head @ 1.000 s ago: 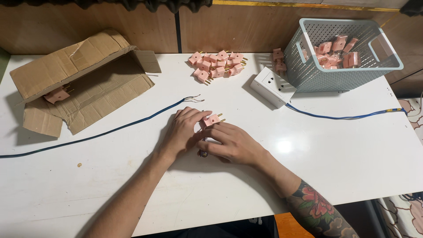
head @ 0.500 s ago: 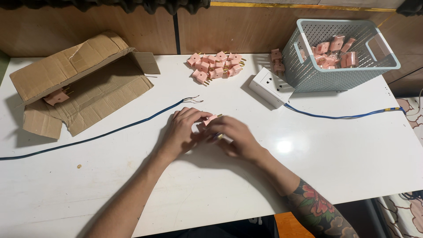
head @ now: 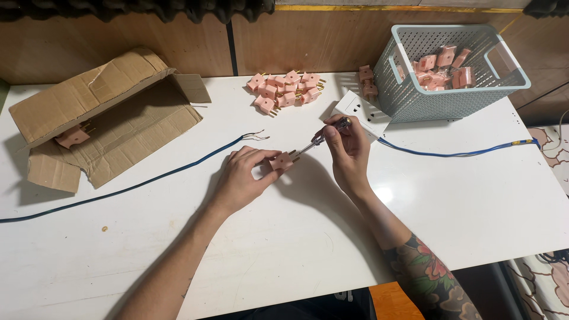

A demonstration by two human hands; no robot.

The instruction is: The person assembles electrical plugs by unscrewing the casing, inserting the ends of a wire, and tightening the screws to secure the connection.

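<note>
The left hand lay on the white table, fingers curled, pinning a small pink plug between thumb and fingertips just right of the knuckles. The right hand was closed around a slim screwdriver, its tip angled down-left to touch the plug. Half a second earlier both hands had been bunched together over the plug with no tool showing; now they stood apart and the screwdriver was in play, so by my reading the work had passed from positioning the plug to working on its screw. Left of the hands, a blue cable ended in bared wire ends. Farther back lay a pile of pink plugs and a white socket block. At the far right stood a grey basket with more plugs; at the far left, an open cardboard box.
</note>
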